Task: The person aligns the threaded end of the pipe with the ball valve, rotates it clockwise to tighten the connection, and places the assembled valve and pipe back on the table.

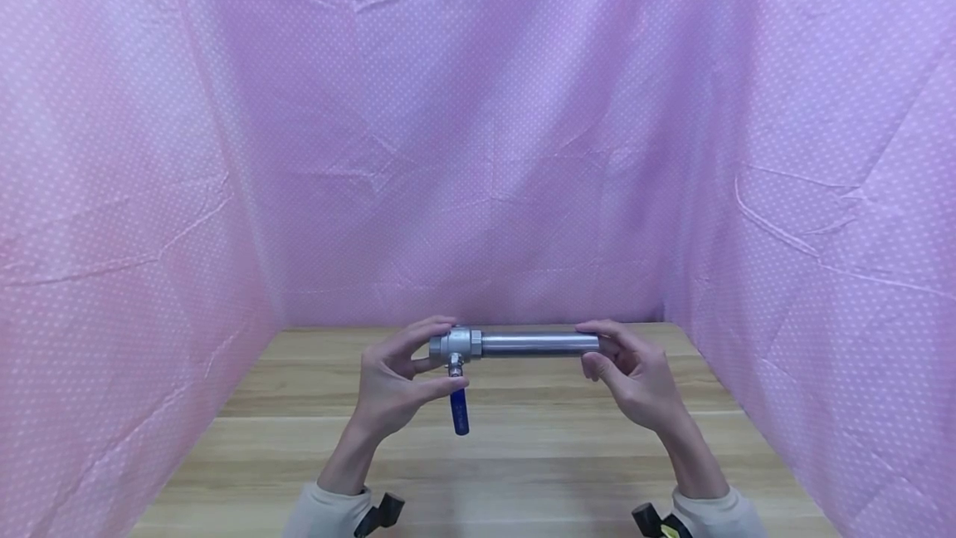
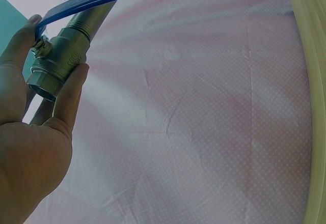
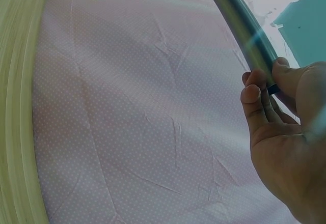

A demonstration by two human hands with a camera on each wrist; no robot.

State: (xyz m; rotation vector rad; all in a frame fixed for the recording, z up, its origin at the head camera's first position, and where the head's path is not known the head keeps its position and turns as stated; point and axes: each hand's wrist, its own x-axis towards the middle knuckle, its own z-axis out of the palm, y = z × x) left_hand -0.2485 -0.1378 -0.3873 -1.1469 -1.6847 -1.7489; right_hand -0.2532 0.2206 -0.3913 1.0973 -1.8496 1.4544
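Observation:
A metal ball valve (image 1: 457, 344) with a blue lever handle (image 1: 459, 412) is joined to a straight steel pipe (image 1: 539, 344), and both are held level above the wooden table. My left hand (image 1: 392, 380) grips the valve body at the left, its thumb by the base of the lever. In the left wrist view the valve (image 2: 58, 61) shows its open hexagonal end and raised lettering. At the pipe's free end, my right hand (image 1: 635, 372) holds it between thumb and fingers. The right wrist view shows fingertips around the end of the pipe (image 3: 247, 30).
The wooden table (image 1: 523, 455) lies below both hands. Pink dotted cloth (image 1: 478, 148) hangs behind it and along both sides. Dark wrist mounts (image 1: 390, 511) are strapped at the light sleeves (image 1: 329, 511).

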